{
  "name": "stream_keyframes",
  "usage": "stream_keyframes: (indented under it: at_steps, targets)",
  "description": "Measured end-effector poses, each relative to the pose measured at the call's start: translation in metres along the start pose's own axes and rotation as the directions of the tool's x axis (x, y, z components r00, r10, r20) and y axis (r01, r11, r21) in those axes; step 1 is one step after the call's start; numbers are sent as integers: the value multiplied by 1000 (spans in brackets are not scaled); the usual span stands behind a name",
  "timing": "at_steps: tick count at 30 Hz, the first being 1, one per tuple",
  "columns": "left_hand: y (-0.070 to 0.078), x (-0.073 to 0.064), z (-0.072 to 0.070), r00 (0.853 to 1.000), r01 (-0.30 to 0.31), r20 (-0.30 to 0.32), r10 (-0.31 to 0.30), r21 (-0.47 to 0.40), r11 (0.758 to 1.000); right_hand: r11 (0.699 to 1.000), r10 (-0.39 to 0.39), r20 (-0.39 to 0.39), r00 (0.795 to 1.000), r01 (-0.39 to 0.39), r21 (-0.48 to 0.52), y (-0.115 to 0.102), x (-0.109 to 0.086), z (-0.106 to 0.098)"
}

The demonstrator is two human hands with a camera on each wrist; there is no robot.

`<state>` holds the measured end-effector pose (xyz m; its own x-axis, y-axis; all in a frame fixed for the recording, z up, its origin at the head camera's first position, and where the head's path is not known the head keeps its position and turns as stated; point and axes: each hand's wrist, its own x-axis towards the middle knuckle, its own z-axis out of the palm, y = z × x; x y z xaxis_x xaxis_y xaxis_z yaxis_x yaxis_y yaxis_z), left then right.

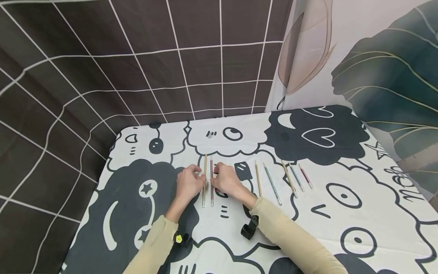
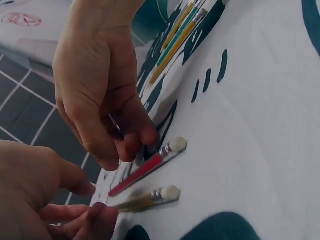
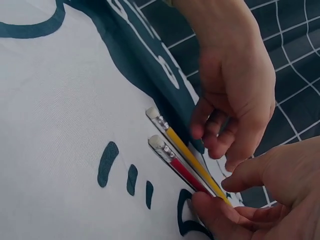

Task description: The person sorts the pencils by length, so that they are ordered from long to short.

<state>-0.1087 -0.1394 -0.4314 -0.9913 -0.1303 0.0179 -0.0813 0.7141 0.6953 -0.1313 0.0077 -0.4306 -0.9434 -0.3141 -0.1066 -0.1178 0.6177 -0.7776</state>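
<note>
Two pencils lie nearly parallel on the patterned cloth, a yellow pencil (image 1: 204,194) on the left and a red pencil (image 1: 211,196) close beside it. Their white erasers point toward the person. My left hand (image 1: 189,183) is at the yellow one, thumb and finger pinching its shaft; in the left wrist view this pencil (image 2: 150,200) looks blurred. From the other side, my right hand (image 1: 227,179) pinches the red one near its middle. The right wrist view shows the red pencil (image 3: 185,172) running in between thumb and finger, which hide its far end.
Right of the hands lie several more pencils: a yellow one (image 1: 258,179), a green one (image 1: 272,184), another yellow one (image 1: 289,179), a shorter bluish one (image 1: 296,177) and a short red one (image 1: 306,176). A dark gridded curtain (image 1: 198,68) hangs behind the cloth-covered table (image 1: 219,236).
</note>
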Motion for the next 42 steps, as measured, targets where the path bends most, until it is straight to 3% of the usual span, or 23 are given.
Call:
stream_keyframes:
  at_steps: [3, 7, 13, 20, 29, 36, 42]
  targets:
    - [9, -5, -1, 998, -27, -65, 26, -24, 999, 1000, -19, -17, 1000, 19, -11, 4, -7, -9]
    - [21, -12, -1, 995, -59, -86, 52, -78, 995, 999, -34, -65, 997, 33, -17, 10, -17, -24]
    - [35, -20, 4, 995, -97, -36, 93, -134, 986, 998, -59, -140, 988, 59, -1, 16, -28, -43]
    - [43, -26, 12, 996, -88, 7, 91, -174, 981, 998, -57, -191, 980, 59, 5, 25, -37, -57]
    - [47, -25, 27, 992, -72, 86, 94, -234, 970, 999, -26, -231, 973, 34, 30, 40, -49, -77]
    - [50, -26, 35, 985, -108, 106, 135, -228, 968, 997, 21, -255, 967, -3, 71, 51, -58, -86]
    - [54, -26, 42, 982, -92, 138, 130, -253, 963, 998, -1, -280, 960, 19, 59, 62, -65, -93]
